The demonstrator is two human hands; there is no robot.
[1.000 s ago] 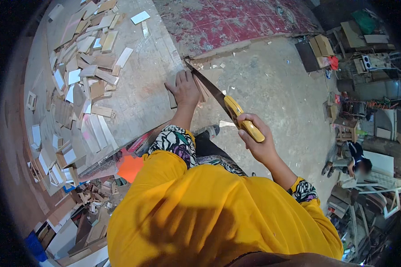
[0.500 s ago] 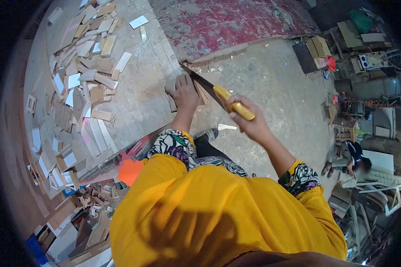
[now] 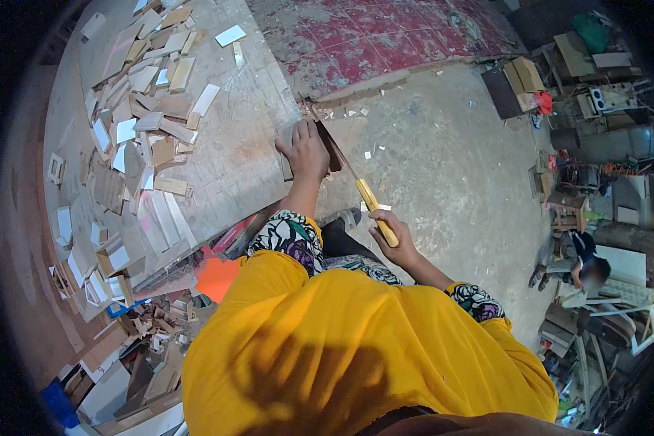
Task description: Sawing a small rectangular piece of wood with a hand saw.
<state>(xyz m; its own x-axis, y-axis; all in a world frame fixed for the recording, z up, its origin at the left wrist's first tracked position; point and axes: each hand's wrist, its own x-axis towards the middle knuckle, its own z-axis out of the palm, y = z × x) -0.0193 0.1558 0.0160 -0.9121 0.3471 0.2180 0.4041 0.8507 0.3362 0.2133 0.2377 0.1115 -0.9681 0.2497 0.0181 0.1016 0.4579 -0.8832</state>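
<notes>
Down comes my right hand — fingers wrapped round the yellow-handled knife, blade against the wood piece my left hand presses flat at the workbench edge.

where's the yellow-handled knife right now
In the head view, just right of centre: the right hand grips the knife by its yellow handle, blade angled up-left beside the left hand at the workbench edge.

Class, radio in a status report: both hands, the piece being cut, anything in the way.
Left hand pressing small wood piece at table edge. Right hand gripping yellow-handled knife, blade down at the piece. Nothing blocking.
</notes>
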